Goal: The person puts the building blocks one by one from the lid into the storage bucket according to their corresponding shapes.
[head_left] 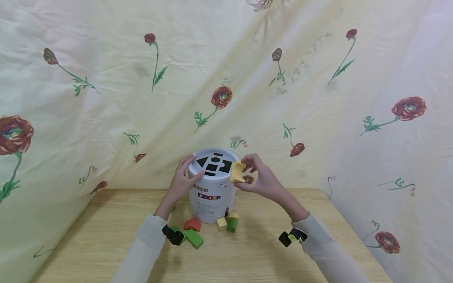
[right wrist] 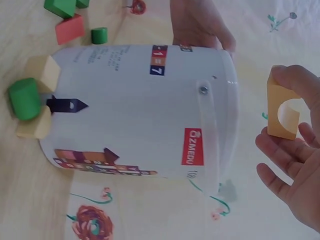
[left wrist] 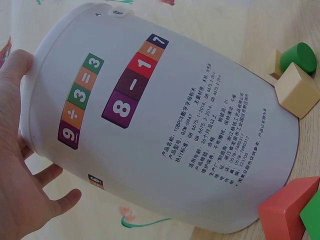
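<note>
A white bucket (head_left: 212, 206) stands upright on the table, its lid (head_left: 202, 152) cut with dark holes: a triangle, a circle, a square and a notched one among them. The left hand (head_left: 180, 181) rests on the lid's left edge, thumb over the top and other fingers spread along the side. Between thumb and fingertips, the right hand (head_left: 262, 177) pinches a pale yellow arch block (right wrist: 274, 111) with a half-round cutout. It is held beside the lid's right edge, close to the notched hole in the head view; the right wrist view shows a gap between block and bucket.
At the bucket's foot lie a red block (head_left: 192, 224), a green rectangular block (head_left: 194, 238), a pale yellow cube (head_left: 221, 224) and a green cylinder (head_left: 231, 225). A flowered cloth (head_left: 184, 70) hangs behind the wooden table (head_left: 124, 236). The bucket's handle (right wrist: 207, 135) hangs down its side.
</note>
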Demonstrator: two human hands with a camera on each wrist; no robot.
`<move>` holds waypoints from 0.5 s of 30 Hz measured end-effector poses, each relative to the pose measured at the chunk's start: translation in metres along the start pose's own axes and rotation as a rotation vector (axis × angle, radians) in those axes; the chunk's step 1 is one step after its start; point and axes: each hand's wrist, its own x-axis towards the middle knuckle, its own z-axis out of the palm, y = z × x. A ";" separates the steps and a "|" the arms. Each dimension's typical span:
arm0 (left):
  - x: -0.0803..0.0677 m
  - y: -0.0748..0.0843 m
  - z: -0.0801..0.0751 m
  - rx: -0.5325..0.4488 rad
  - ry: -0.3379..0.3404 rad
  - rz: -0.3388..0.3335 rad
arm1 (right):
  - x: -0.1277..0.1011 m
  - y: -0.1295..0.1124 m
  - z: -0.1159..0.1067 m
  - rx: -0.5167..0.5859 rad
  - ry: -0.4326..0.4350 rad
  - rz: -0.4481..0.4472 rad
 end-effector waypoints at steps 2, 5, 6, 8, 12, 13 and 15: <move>0.000 0.000 0.000 -0.001 0.001 -0.002 | 0.005 0.000 -0.002 -0.020 0.009 0.000; -0.001 0.000 0.000 -0.002 0.000 -0.003 | 0.012 -0.001 -0.004 -0.033 0.012 0.010; -0.001 0.000 0.000 -0.002 0.000 -0.003 | 0.014 -0.002 -0.004 -0.040 0.012 0.017; -0.001 0.000 0.000 -0.001 0.000 -0.004 | 0.018 -0.003 -0.005 -0.052 0.008 0.034; -0.001 0.001 0.000 -0.001 -0.001 -0.008 | 0.025 -0.004 -0.005 -0.098 0.005 0.070; -0.001 0.001 0.000 -0.001 -0.002 -0.008 | 0.027 -0.004 -0.006 -0.110 0.004 0.075; -0.001 0.002 0.000 -0.002 -0.002 -0.010 | 0.031 -0.003 -0.006 -0.139 0.001 0.088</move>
